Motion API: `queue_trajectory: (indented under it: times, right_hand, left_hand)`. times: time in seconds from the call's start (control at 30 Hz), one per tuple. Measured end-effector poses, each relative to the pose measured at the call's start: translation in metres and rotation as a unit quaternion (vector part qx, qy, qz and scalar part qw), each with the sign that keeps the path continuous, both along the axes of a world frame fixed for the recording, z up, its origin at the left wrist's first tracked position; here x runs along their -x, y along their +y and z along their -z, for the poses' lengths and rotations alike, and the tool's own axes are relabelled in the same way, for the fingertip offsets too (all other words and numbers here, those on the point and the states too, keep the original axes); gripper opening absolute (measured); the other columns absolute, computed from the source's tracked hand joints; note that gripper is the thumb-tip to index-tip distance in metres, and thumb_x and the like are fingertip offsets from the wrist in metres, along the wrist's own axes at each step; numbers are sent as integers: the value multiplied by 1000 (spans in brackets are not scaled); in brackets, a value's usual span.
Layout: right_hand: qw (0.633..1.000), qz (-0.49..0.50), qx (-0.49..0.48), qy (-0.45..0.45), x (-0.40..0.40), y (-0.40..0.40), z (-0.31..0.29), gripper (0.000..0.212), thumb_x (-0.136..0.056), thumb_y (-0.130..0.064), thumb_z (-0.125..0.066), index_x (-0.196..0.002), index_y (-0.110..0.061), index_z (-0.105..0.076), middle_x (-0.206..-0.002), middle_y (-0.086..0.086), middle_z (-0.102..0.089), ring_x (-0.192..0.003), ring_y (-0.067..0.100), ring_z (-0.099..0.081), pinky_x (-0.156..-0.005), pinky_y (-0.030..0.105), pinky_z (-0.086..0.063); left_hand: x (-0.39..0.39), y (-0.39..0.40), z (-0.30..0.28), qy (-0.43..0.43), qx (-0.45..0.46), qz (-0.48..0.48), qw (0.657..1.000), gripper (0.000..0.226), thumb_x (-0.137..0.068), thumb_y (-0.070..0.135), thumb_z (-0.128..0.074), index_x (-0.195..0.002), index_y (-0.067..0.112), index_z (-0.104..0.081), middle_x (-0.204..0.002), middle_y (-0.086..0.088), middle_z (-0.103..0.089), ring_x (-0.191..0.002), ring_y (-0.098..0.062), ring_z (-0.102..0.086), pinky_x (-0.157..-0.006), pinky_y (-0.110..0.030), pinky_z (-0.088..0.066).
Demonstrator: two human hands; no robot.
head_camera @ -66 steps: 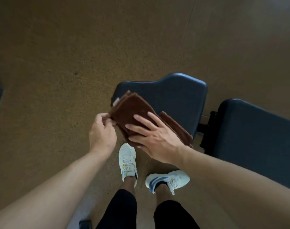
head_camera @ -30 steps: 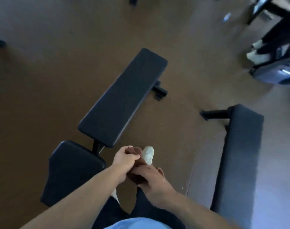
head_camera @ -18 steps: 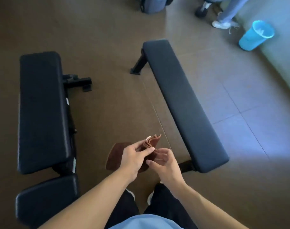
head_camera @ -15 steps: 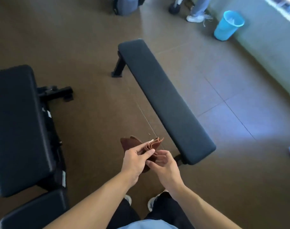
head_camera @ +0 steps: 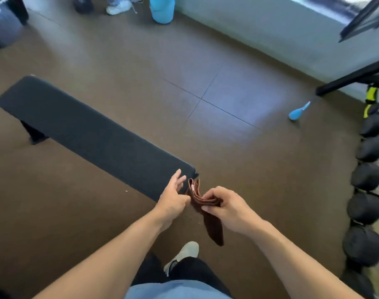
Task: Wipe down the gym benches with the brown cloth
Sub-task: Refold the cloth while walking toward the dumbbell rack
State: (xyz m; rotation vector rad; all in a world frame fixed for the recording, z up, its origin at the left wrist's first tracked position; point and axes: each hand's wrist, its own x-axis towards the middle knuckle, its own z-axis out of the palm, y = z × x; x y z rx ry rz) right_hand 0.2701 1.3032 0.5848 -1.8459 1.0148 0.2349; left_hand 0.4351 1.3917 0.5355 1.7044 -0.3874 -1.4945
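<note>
Right hand [head_camera: 225, 207] pinches the folded brown cloth [head_camera: 206, 209] just beyond the near end of the black gym bench [head_camera: 93, 134]. Left hand [head_camera: 172, 198], fingers spread, touches the cloth's edge. No legible writing.

I see the bench [head_camera: 93, 134] stretching away to my left, the cloth [head_camera: 202, 202] just off its near end, dumbbells [head_camera: 366, 175] racked far right, a bin [head_camera: 162, 8] beyond.

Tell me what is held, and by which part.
The right hand pinches the folded brown cloth at its upper folded edge; the left hand touches its side.
</note>
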Motion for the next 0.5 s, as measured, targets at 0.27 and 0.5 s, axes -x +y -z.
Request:
queue_trajectory:
  times: [0.27, 0.5]
  right_hand:
    - [999, -15, -12, 46, 54, -135, -43, 18, -87, -17, -83, -87, -32, -73, -91, -12, -76, -87, 6, -69, -83, 28, -56]
    - [998, 42, -35, 7, 96, -245, -33, 36, -91, 4, -72, -101, -28, -83, -93, -15, -77, -94, 1, -72, -89, 19, -56]
  left_hand:
    - [3, -151, -17, -95, 62, 412, 904, 105, -74, 25, -88, -153, 47, -23, -160, 12, -32, -149, -19, -27, -121, -44, -29]
    - [42, -283, -8, -223, 128, 521, 814, 42, -70, 42, -88, -104, 34, -65, -147, 11, -50, -144, -10, -31, -117, -35, -28]
